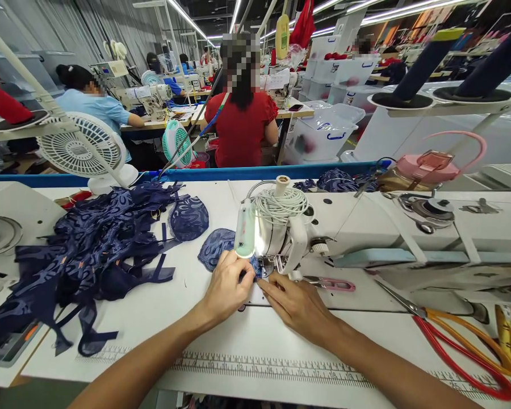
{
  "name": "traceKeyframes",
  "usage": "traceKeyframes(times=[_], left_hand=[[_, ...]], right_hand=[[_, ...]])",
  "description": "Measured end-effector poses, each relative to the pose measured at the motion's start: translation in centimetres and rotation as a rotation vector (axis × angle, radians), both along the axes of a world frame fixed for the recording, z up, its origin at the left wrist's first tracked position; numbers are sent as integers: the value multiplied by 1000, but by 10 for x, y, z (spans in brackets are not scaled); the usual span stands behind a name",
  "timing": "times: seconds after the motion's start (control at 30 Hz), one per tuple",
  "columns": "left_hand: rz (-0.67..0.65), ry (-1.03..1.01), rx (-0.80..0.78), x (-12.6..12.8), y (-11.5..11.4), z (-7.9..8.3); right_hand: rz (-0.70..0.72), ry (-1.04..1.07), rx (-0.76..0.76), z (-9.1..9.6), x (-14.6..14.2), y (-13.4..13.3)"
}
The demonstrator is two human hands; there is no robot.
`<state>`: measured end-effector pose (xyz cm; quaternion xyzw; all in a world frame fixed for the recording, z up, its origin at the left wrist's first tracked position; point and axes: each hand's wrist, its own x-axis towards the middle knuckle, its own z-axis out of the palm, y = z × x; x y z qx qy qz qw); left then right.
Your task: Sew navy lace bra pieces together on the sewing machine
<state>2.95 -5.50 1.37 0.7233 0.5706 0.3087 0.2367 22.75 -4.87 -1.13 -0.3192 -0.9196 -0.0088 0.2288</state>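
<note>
A white fan (83, 145) stands at the far left, at the back of the bench (247, 335). In front of it lies a big messy pile of dark blue cloth (93, 255), with straps hanging out of it. Just right of the pile is one round blue cup (189, 217), lying alone.

Next comes the blue cloth piece (215, 245). It is dark blue with a lighter swirly pattern, like lace, and it has a round edge. It lies flat on the bench, with its right end under the needle of the sewing machine (366, 221).

The left hand (227, 287) is curled up, and its fingers pinch the blue cloth piece right by the needle. A bright little lamp (244, 230) shines just above it. The right hand (296, 304) lies flat with its fingers stretched out. The tips press down by the edge of the cloth, close to the left hand.

Just right of that are small pink snips (330, 283). Far right lie big scissors (460, 346) with red and orange handles.
</note>
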Motion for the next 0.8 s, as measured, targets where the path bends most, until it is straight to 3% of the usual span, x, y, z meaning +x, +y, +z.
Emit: traceKeyframes(times=[0.17, 0.37, 0.8], left_hand=[[-3, 36, -42, 7, 11, -13], [35, 11, -85, 9, 11, -12], [63, 7, 8, 12, 7, -19]], right_hand=[[17, 62, 8, -3, 3, 0], [21, 95, 15, -5, 4, 2], [-107, 236, -13, -12, 7, 1]])
